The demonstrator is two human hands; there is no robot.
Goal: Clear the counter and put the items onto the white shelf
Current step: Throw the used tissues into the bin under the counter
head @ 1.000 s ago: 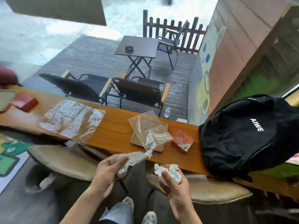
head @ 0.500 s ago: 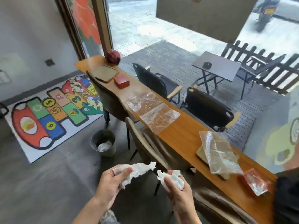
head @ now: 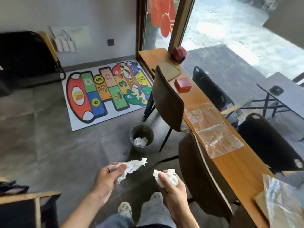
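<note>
Your left hand (head: 107,178) has its grip closed around a twisted white wad of plastic wrap (head: 131,167), and your right hand (head: 171,188) clutches a crumpled white tissue (head: 166,176), both at lower centre. The wooden worktop (head: 230,163) runs along the right, carrying clear plastic sheets (head: 212,129) and a red box (head: 183,85). A grey bin (head: 141,136) stands on the grey floor (head: 41,137), near a hopscotch mat (head: 107,91).

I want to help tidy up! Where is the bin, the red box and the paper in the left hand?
bin (head: 148,129), head view, on its right rim.
red box (head: 183,82), head view, on its top face.
crumpled paper (head: 133,167), head view, on its twisted middle.
</note>
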